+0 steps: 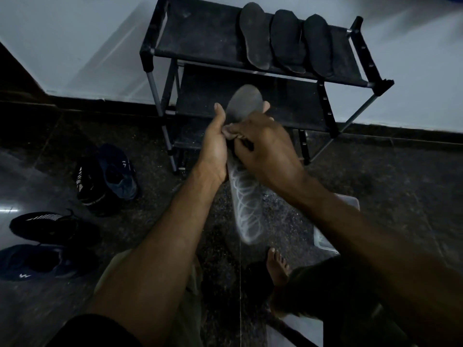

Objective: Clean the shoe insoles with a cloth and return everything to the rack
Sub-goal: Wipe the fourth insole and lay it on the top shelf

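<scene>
Head view | left hand [215, 146] grips insole [244, 196] | right hand [263, 149] pinches cloth [229, 130], wiping | next: rack [200, 41]

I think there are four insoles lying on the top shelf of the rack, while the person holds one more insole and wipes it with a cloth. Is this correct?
Not quite: the head view shows three insoles on the rack's top shelf, not four. The rest holds: the left hand grips another insole while the right hand presses a cloth on it.
</scene>
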